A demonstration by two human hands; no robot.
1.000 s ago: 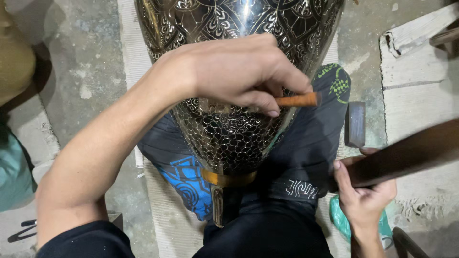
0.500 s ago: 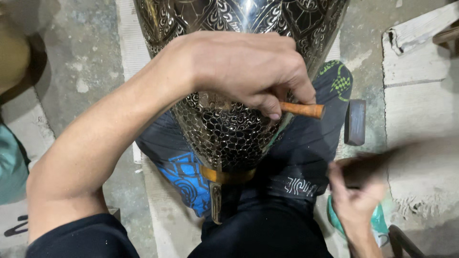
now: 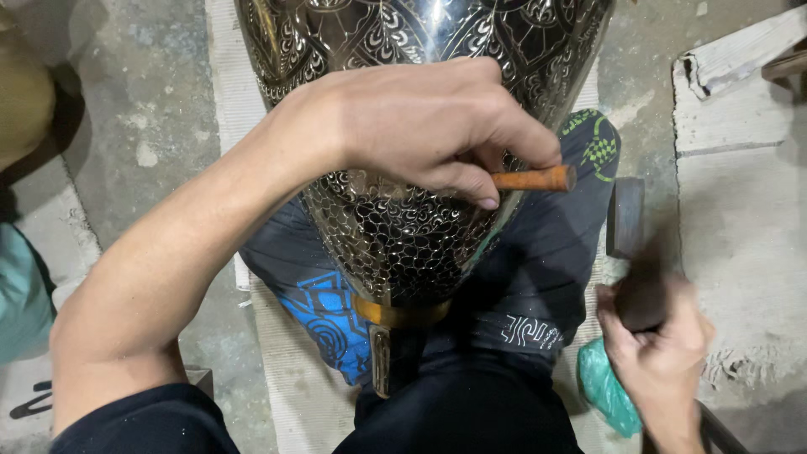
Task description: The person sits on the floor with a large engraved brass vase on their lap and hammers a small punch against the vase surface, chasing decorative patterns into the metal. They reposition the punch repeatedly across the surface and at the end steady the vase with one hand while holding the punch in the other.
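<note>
A large engraved metal vase (image 3: pixel 403 244), dark with fine silver patterns, lies across my lap with its narrow neck toward me. My left hand (image 3: pixel 412 134) rests on its belly and pinches a small orange-brown chisel (image 3: pixel 534 178) against the surface, the tool pointing right. My right hand (image 3: pixel 664 345) is low at the right, beside my knee, gripping a dark wooden striker (image 3: pixel 643 294) that is blurred by motion. The striker's upper end is hard to make out.
A dark rectangular block (image 3: pixel 626 219) lies on the floor just above my right hand. A teal plastic bag (image 3: pixel 609 387) sits beside my knee. A rough concrete slab (image 3: pixel 740 210) fills the right side, and a woven mat (image 3: pixel 286 387) lies under my legs.
The wooden striker, held out to the right a second ago, has swung in close over my right hand and is now blurred. My left hand and chisel stay on the vase.
</note>
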